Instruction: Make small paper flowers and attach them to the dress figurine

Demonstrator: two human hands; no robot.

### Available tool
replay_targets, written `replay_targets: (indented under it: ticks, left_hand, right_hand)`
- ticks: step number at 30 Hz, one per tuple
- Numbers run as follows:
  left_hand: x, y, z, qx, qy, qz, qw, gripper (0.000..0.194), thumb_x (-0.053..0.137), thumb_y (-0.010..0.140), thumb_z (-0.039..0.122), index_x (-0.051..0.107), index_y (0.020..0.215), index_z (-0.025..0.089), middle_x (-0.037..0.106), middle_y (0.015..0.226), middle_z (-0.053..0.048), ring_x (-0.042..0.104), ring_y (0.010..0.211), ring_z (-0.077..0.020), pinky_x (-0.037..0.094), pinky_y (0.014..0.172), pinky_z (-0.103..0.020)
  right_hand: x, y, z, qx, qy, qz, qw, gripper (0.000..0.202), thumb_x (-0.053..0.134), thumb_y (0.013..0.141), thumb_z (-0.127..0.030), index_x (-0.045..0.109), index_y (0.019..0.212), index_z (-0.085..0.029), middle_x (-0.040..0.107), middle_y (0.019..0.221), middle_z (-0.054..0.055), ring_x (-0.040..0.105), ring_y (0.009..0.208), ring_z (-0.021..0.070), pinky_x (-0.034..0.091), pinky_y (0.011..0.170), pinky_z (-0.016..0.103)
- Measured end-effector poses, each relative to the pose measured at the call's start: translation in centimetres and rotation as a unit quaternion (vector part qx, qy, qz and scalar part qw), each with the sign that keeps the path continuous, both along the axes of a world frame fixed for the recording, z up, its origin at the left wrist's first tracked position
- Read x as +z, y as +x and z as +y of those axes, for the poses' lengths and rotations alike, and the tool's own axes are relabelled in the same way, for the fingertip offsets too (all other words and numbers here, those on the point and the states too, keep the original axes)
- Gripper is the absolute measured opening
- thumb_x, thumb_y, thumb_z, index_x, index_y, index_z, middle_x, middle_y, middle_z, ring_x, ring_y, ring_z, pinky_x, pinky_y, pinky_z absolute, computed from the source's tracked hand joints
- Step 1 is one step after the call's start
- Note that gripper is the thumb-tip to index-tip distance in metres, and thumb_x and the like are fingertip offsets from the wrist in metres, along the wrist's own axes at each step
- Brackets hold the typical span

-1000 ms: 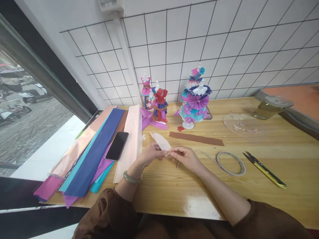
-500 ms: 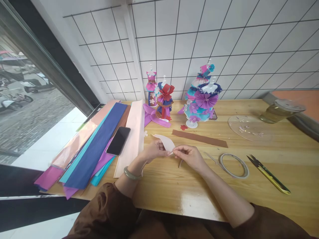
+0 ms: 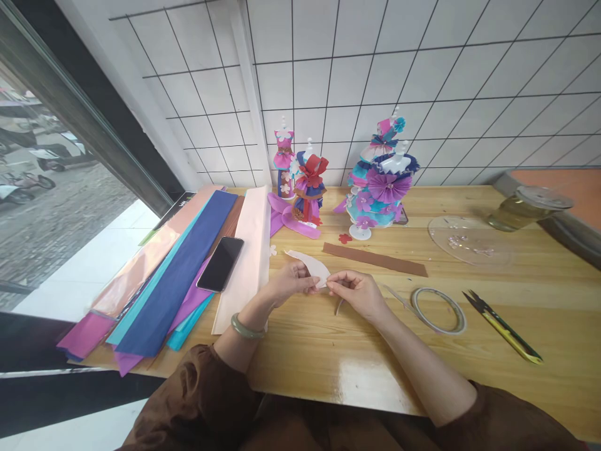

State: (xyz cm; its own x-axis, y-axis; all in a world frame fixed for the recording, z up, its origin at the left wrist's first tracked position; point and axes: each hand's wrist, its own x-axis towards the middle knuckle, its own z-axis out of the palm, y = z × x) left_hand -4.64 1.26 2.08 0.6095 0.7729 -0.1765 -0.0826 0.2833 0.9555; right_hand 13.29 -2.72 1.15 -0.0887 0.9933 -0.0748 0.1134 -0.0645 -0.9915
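Observation:
A pale pink strip of crepe paper [image 3: 312, 263] curves up between my hands, above the wooden table. My left hand [image 3: 292, 283] is closed on its left side, thumb along the lower edge. At the strip's right end, my right hand [image 3: 355, 292] pinches the paper between thumb and fingertips. A thin loose strand [image 3: 339, 306] shows below the right fingers. To the right of that hand lies a roll of narrow tape [image 3: 439, 311], its free end trailing toward my wrist. Beyond my hands rests a flat brown paper strip [image 3: 374, 259].
Folded crepe papers [image 3: 176, 275] are stacked at left, with a phone [image 3: 220, 264] on top. Small dress forms in paper dresses [image 3: 382, 188] stand along the tiled wall. Yellow-handled snips [image 3: 504, 329], a clear dish of beads [image 3: 469, 243] and a lidded glass jar [image 3: 530, 208] lie to the right.
My hands stay close together on the pale pink paper, with the fingers shifting slightly along its lower edge. The whole view has moved a little.

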Motion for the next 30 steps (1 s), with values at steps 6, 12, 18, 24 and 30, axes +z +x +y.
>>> replay_targets:
  ticks: [6, 12, 18, 24, 30]
  left_hand:
    - [0.3, 0.3, -0.3, -0.014, 0.015, 0.028, 0.999, 0.038, 0.066, 0.064, 0.035, 0.058, 0.090, 0.010, 0.060, 0.077, -0.008, 0.055, 0.067, -0.0113, 0.043, 0.060, -0.024]
    - [-0.6, 0.7, -0.4, -0.003, 0.030, 0.041, 0.999, 0.033, 0.068, 0.062, 0.031, 0.060, 0.086, 0.010, 0.060, 0.073, -0.006, 0.054, 0.064, -0.0106, 0.043, 0.057, -0.023]
    - [-0.7, 0.6, -0.3, 0.020, 0.043, 0.052, 0.998, 0.032, 0.066, 0.064, 0.032, 0.059, 0.086, 0.008, 0.059, 0.069, -0.006, 0.054, 0.059, -0.0101, 0.044, 0.055, -0.024]
    - [-0.4, 0.6, -0.3, 0.034, 0.035, 0.039, 0.998, 0.036, 0.067, 0.063, 0.031, 0.058, 0.090, 0.009, 0.060, 0.071, -0.006, 0.054, 0.058, -0.0094, 0.043, 0.054, -0.022]
    - [-0.5, 0.5, -0.1, 0.038, 0.043, 0.041, 0.997, 0.036, 0.067, 0.063, 0.031, 0.058, 0.090, 0.009, 0.060, 0.072, -0.006, 0.053, 0.056, -0.0089, 0.042, 0.053, -0.022]
  right_hand:
    - [-0.1, 0.0, 0.1, -0.010, 0.005, -0.006, 1.000, 0.026, 0.065, 0.064, -0.038, 0.063, 0.076, -0.016, 0.066, 0.068, 0.005, 0.062, 0.060, 0.0158, 0.049, 0.061, 0.029]
    - [-0.4, 0.1, 0.2, -0.008, 0.013, 0.003, 1.000, 0.026, 0.065, 0.064, -0.038, 0.062, 0.077, -0.015, 0.065, 0.067, 0.004, 0.061, 0.060, 0.0150, 0.048, 0.060, 0.028]
    - [-0.5, 0.1, 0.4, -0.003, 0.011, 0.052, 0.999, 0.031, 0.066, 0.063, -0.036, 0.059, 0.085, -0.015, 0.063, 0.073, 0.003, 0.059, 0.060, 0.0124, 0.049, 0.063, 0.029]
    - [0.0, 0.3, 0.2, 0.000, 0.002, 0.064, 0.998, 0.035, 0.064, 0.065, -0.037, 0.058, 0.091, -0.015, 0.063, 0.082, 0.006, 0.059, 0.060, 0.0119, 0.050, 0.064, 0.030]
    - [0.6, 0.4, 0.2, -0.010, 0.000, 0.069, 0.998, 0.033, 0.058, 0.071, -0.043, 0.059, 0.092, -0.017, 0.065, 0.080, 0.006, 0.061, 0.063, 0.0135, 0.050, 0.065, 0.030]
